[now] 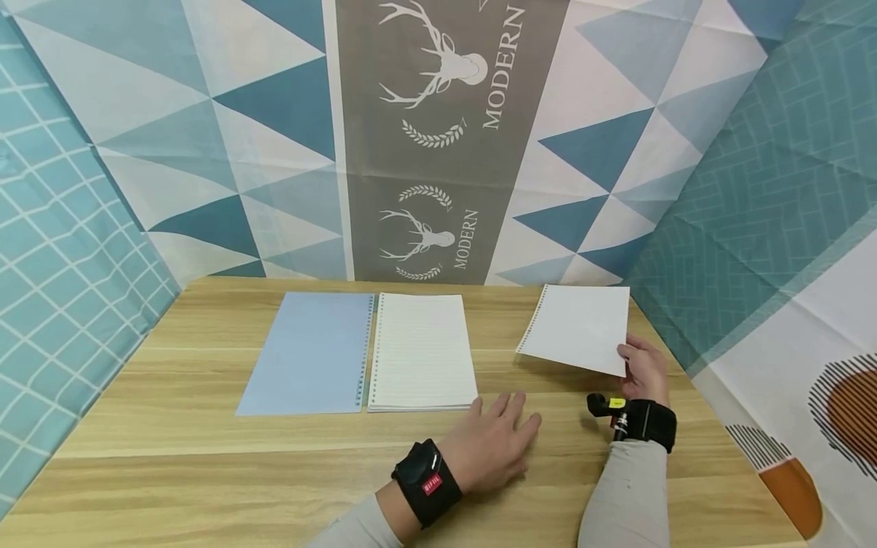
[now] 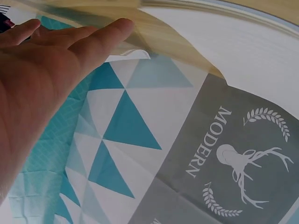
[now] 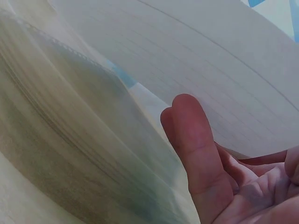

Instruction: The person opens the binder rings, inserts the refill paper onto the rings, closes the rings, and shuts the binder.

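My right hand (image 1: 645, 369) pinches the lower right edge of a white sheet (image 1: 578, 327) with punched holes down its left side. In the head view that sheet is tilted, its near edge lifted off the wooden table. The right wrist view shows faint ruled lines on the paper (image 3: 196, 56) beside my fingers (image 3: 198, 154). With fingers spread, my left hand (image 1: 492, 445) is by the lower right corner of a stack of lined, hole-punched sheets (image 1: 423, 350). Left of the stack lies a light blue cover (image 1: 308, 354), holes along its right edge.
The wood-grain table (image 1: 226, 479) ends against a patterned cloth backdrop (image 1: 274, 114) at the rear. Tiled-print cloth (image 1: 62, 228) hangs at the left, and another cloth (image 1: 774, 228) borders the right side. Each wrist wears a black strap.
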Demonstrator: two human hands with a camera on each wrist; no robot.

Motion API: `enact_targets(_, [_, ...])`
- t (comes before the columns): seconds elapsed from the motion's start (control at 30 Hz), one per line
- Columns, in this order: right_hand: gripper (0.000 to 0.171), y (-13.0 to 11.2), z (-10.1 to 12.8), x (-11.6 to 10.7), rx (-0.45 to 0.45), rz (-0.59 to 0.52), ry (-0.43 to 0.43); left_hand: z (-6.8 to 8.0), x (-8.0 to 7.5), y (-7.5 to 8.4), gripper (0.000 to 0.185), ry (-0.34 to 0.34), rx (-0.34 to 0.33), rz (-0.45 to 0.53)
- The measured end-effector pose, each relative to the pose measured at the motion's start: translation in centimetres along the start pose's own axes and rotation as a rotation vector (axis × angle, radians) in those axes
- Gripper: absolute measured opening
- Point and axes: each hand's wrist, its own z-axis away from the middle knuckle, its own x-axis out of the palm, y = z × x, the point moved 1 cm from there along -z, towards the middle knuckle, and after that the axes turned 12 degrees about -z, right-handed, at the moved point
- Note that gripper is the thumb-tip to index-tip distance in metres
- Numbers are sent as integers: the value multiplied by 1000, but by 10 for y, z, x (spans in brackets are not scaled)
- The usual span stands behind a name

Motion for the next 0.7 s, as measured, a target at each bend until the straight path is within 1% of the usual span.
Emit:
enact_targets(0.23, [58,-2,0,1,-12,6,6,-1,-3,-6,64,40,-10,-11])
enact_targets(0.37, [58,-4,0,3,-31,20,16,-2,-4,-9,62,41,-11,-15])
enact_targets(0.5, [57,-7,2,5,-60,-4,35,-2,-5,-13,63,38,-17,-8])
enact_targets(0.57, [55,-9,4,6,-64,-38,42,-2,-6,-15,63,37,-22,3])
enact_targets(0.7, [53,-12,6,7,-77,-69,32,-2,-9,-18,64,25,-36,33])
